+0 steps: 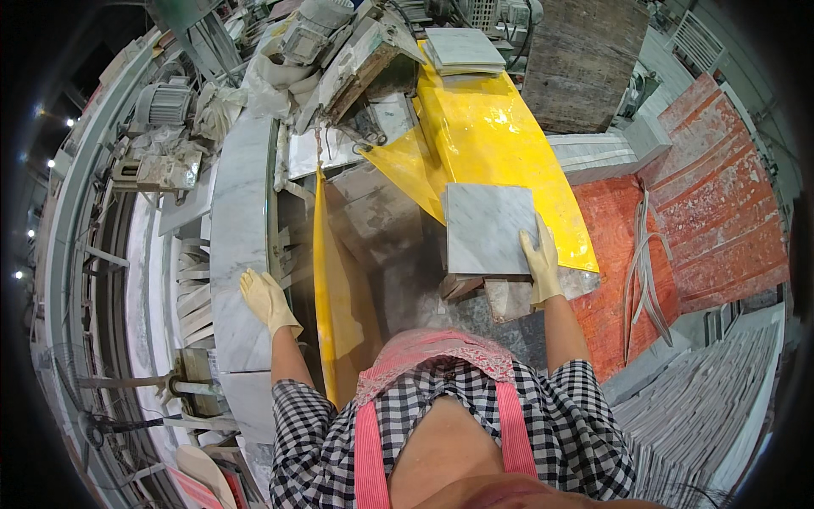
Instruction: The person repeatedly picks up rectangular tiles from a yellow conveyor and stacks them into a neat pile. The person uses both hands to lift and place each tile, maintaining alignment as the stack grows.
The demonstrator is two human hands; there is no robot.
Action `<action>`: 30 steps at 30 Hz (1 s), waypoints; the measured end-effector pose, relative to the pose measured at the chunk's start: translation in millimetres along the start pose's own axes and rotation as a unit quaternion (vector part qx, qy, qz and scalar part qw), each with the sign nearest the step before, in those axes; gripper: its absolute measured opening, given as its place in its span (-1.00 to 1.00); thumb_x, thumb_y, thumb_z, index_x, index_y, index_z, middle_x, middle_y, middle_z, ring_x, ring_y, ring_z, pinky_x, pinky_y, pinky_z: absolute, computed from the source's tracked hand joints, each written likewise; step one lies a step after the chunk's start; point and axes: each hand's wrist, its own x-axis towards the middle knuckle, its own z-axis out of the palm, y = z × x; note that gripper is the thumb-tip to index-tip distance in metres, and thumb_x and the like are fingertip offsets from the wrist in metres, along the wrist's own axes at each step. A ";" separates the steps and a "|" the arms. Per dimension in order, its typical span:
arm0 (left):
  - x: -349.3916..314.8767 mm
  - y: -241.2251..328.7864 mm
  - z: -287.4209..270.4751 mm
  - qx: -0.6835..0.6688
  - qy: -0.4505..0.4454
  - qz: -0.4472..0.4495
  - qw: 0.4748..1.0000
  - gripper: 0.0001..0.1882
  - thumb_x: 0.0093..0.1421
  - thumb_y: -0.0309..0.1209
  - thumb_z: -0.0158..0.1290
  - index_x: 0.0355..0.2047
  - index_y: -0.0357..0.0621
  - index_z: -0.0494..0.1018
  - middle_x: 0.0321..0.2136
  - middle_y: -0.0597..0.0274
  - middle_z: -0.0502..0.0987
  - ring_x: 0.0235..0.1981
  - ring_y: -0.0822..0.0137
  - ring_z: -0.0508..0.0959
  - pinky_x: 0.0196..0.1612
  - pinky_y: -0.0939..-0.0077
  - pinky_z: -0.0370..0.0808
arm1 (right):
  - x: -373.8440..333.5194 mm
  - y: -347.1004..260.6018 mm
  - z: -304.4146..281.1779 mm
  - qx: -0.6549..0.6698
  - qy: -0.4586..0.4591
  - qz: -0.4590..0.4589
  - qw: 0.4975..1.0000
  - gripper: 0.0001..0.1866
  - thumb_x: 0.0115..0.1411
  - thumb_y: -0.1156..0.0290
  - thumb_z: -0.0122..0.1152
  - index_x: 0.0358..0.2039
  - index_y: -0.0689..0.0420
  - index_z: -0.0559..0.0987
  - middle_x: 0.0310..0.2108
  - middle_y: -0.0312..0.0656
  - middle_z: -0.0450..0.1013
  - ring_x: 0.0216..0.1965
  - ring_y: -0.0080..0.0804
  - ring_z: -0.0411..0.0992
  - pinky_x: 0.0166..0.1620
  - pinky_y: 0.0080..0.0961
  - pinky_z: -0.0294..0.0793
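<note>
Both my hands wear pale yellow gloves. My left hand (269,302) lies flat, fingers extended, on a long grey-white marble slab (240,212) along the left side. On the other side, my right hand (544,260) rests against the right edge of a square grey marble tile (490,229). Its thumb overlaps the tile's top face, while the fingers stretch forward along the edge. A second tile edge shows at the tile's left, and blocks support it from below. The underside of my right hand is hidden.
Yellow sheeting (500,127) covers a surface ahead, with smaller tiles (464,51) stacked at its far end. Another yellow sheet (325,297) hangs beside the slab. Motors (164,103) and machinery stand at the far left. Many thin slabs (704,416) lean at lower right, near loose straps (646,280).
</note>
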 end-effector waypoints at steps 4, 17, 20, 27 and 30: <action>-1.9 7.1 -6.6 -0.060 0.006 -0.028 0.998 -0.52 0.36 -0.32 -0.09 0.09 -0.53 0.46 0.13 -0.25 0.50 0.23 -0.10 0.41 0.36 0.14 0.25 | 1.7 5.9 1.7 0.004 0.013 -0.001 1.000 -0.26 0.28 0.09 0.25 0.36 0.22 0.31 0.28 0.18 0.32 0.30 0.10 0.26 0.35 -0.16 0.20; -25.0 -59.6 -5.2 -0.150 0.096 -0.016 0.984 -0.52 0.24 -0.18 0.08 0.09 -0.20 0.50 0.10 -0.07 0.53 0.18 -0.06 0.46 0.32 0.12 0.28 | -7.5 -39.0 -10.5 0.098 -0.069 0.089 0.989 -0.24 0.41 0.10 0.13 0.43 0.29 0.16 0.45 0.05 0.09 0.38 -0.13 0.17 0.40 -0.28 0.10; -70.2 -140.8 -51.7 -0.034 0.118 -0.090 0.988 -0.46 0.27 -0.15 0.07 0.18 -0.17 0.46 0.20 -0.06 0.47 0.26 -0.04 0.40 0.36 0.08 0.22 | -15.8 -53.9 -18.0 0.120 -0.078 0.097 0.985 -0.24 0.42 0.10 0.12 0.44 0.28 0.15 0.46 0.07 0.08 0.40 -0.09 0.14 0.42 -0.26 0.06; -224.9 -245.7 -155.2 -0.262 -0.180 -0.485 0.815 -0.02 0.18 0.23 0.15 0.39 -0.23 0.20 0.29 -0.17 0.35 0.31 -0.02 0.36 0.35 0.26 0.23 | -12.2 -51.3 -14.5 0.071 -0.078 0.077 0.991 -0.30 0.44 0.11 0.08 0.47 0.09 0.14 0.47 -0.04 0.06 0.39 -0.12 0.17 0.40 -0.20 0.12; -244.8 -260.8 -155.2 -0.173 -0.245 -0.420 0.856 -0.19 0.19 0.17 0.16 0.23 -0.23 0.40 0.18 -0.27 0.43 0.20 -0.05 0.44 0.18 0.26 0.39 | -16.6 -56.4 -16.8 0.199 -0.100 0.177 0.959 -0.26 0.43 0.09 0.10 0.49 0.08 0.10 0.48 -0.08 0.04 0.40 -0.16 0.13 0.40 -0.21 0.11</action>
